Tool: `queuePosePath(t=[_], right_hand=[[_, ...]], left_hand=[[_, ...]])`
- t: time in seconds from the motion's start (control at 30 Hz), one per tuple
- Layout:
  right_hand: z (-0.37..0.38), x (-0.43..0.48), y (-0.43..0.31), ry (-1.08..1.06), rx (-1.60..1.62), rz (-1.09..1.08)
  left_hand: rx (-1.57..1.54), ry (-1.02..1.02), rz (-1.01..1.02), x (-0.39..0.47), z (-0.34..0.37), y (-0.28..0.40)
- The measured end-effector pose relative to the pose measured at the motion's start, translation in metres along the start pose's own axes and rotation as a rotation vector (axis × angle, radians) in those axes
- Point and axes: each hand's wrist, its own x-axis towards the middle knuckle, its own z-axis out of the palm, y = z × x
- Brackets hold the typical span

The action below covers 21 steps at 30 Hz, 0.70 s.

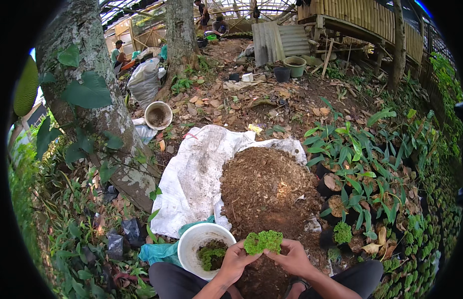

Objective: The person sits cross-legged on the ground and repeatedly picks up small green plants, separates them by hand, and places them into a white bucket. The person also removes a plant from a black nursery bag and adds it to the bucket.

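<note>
Between both hands is a small clump of curly green plant (pixel 264 242), held up over the near edge of a brown potting-mix heap (pixel 268 183). My left hand (pixel 235 261) pinches the clump's left side with thumb and fingers. On the right side, my right hand (pixel 291 258) grips it the same way. A white bucket (pixel 187 246) stands just left of my left hand, with more green plant and dark soil (pixel 212 256) inside. The heap rests on a white woven sack (pixel 190 179) spread on the ground. Roots or stems of the clump are hidden by my fingers.
Potted leafy plants (pixel 347 175) in black polybags crowd the right. A leaning tree trunk (pixel 115 149) rises at left, near another soil-stained bucket (pixel 158 116). Corrugated sheets (pixel 268 43) and pots (pixel 295 66) stand farther back. Several people (pixel 220 26) are in the background.
</note>
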Motion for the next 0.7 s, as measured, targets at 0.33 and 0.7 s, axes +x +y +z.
queuePosePath(t=[0.33,0.7], right_hand=[[0.0,-0.001,-0.018,0.051,0.14,0.019],[-0.006,-0.004,-0.006,0.073,0.17,0.053]], left_hand=[[-0.002,0.021,0.095,0.009,0.027,0.013],[0.032,-0.002,0.07,0.012,0.03,0.009]])
